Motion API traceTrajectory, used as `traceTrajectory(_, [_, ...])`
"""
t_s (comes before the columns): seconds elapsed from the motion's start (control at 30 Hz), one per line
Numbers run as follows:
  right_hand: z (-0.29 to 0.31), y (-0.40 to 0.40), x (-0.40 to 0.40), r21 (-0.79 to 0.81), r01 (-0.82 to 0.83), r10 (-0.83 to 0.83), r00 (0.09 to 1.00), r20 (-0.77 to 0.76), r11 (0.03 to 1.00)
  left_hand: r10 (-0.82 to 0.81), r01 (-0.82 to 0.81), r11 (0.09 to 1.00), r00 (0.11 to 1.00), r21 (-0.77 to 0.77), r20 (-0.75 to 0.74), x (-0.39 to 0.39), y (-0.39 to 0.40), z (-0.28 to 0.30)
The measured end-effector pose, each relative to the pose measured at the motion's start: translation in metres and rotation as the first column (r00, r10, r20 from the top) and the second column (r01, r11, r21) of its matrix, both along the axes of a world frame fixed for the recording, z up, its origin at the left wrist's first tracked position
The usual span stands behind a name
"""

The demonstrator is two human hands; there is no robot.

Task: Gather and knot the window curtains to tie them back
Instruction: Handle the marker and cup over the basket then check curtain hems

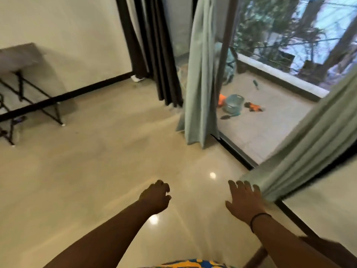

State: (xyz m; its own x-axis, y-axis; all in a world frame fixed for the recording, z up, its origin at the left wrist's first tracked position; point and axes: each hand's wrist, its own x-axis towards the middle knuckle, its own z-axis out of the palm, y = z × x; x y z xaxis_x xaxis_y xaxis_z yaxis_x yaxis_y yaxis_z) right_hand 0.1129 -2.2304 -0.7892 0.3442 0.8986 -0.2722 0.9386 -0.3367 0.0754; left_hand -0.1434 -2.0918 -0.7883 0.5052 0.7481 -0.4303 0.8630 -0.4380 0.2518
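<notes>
A pale green curtain (pixel 309 144) hangs slanting down the right side, its lower end near the floor. My right hand (pixel 245 202) is flat with fingers spread, right beside that hem, fingertips at its edge, holding nothing. My left hand (pixel 156 196) hovers over the floor with fingers loosely curled, empty and apart from any curtain. A second pale green curtain (pixel 201 74) hangs bunched at the middle of the glass door. A dark brown curtain (pixel 160 55) hangs to its left by the wall.
A folding table (pixel 21 55) with black legs stands at the left wall. The black door track (pixel 237 151) runs along the glossy floor. Beyond the glass, a teal basin (pixel 233 103) and orange items lie on the balcony.
</notes>
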Motion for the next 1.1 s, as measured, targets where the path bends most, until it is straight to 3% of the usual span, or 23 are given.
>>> traceTrajectory(0.17, [0.002,0.102,-0.032,0.06,-0.184,0.183,0.983,0.022,0.981,0.127,-0.129,0.991,0.991,0.041,0.042,-0.031,0.059,0.013])
traceTrajectory(0.4, [-0.005,0.233,-0.035,0.047,-0.304,0.304,0.953,0.006,0.952,0.187,-0.188,0.982,0.981,0.02,0.046,-0.019,0.159,0.002])
traceTrajectory(0.5, [-0.017,0.298,-0.012,0.052,-0.328,0.326,0.945,0.034,0.943,0.188,-0.188,0.982,0.982,0.015,0.018,0.002,0.222,-0.006])
traceTrajectory(0.63, [-0.01,0.386,0.032,-0.071,-0.353,0.354,0.935,0.002,0.933,0.193,-0.194,0.98,0.98,-0.039,-0.046,0.038,0.305,-0.009])
traceTrajectory(0.87, [0.026,0.529,0.089,0.045,-0.39,0.389,0.921,0.03,0.92,0.182,-0.183,0.981,0.983,-0.064,-0.017,0.09,0.439,0.009])
traceTrajectory(1.1, [0.019,0.661,0.113,0.041,-0.362,0.356,0.928,0.111,0.931,0.06,-0.062,0.993,0.998,-0.1,-0.028,0.136,0.601,-0.008])
